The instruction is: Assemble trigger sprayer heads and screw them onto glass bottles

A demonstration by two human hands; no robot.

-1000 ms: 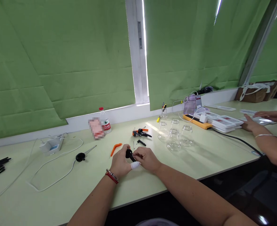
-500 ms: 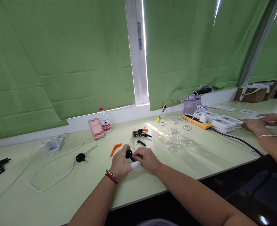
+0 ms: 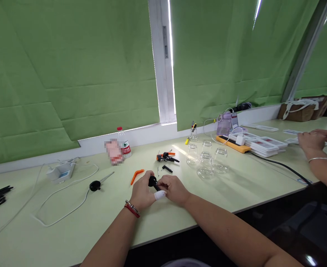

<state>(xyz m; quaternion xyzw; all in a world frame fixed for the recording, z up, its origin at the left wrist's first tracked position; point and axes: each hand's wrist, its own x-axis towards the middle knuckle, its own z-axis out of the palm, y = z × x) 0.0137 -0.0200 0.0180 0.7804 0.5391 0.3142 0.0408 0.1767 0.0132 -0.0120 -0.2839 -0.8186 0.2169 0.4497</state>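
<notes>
Nearest: L hand (image 3: 141, 193) clamped on blk part (image 3: 152, 181), white wrap on thumb (image 3: 160, 195). R hand (image 3: 174, 190) right up against it, fingers curled at the part's lower end; can't tell if they pinch the part itself or a small pc. Part sits btwn both hands, over the table (image 3: 68, 237) near front edge.

Tips, imo: brace part w/ L, let R do only the fine work, fingertips square to it, light force. Wrapped thumb prob has less feel, so don't lean on it.

Beyond: orange bent pc (image 3: 136, 177), then blk L-shaped pc (image 3: 167, 169) beside metal pin (image 3: 158, 171), then blk/orange pile (image 3: 166, 156).
</notes>
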